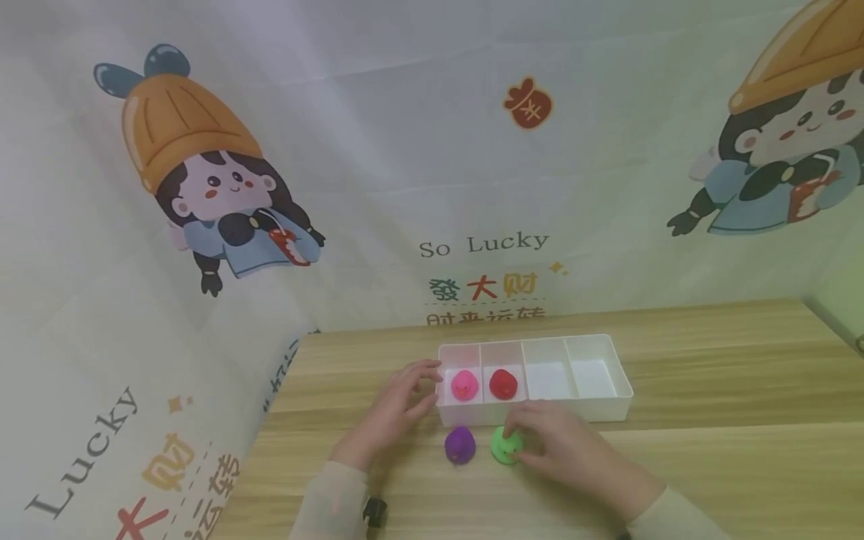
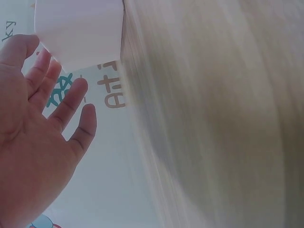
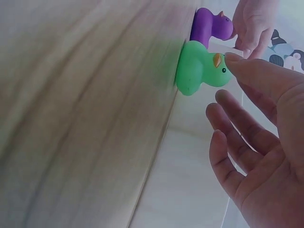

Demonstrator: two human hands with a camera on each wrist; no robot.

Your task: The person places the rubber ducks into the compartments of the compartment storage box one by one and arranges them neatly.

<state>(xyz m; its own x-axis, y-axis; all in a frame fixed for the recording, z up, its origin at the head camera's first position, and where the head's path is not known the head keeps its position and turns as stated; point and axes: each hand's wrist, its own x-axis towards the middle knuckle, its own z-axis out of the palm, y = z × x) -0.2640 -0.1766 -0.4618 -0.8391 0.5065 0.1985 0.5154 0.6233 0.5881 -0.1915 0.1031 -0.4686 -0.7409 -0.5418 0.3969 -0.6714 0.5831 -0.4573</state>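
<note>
A white divided box [image 1: 540,412] stands on the table, with a pink rubber duck [image 1: 464,385] in its leftmost compartment and a red one [image 1: 503,385] in the second. In front of it sit a purple rubber duck [image 1: 460,445] and a green rubber duck [image 1: 505,447]. My left hand [image 1: 403,397] is at the box's left end, fingers loosely bent and seemingly touching the edge. Around the green duck's head, my right hand [image 1: 556,442] has its thumb and fingers spread; in the right wrist view the thumb tip is by the beak. Whether it touches is unclear.
The wooden table [image 1: 729,465] carries everything. Behind it hangs a printed cloth [image 1: 378,187] with cartoon figures and lettering, which also runs down the left side. A small black object [image 1: 375,513] shows by the left sleeve.
</note>
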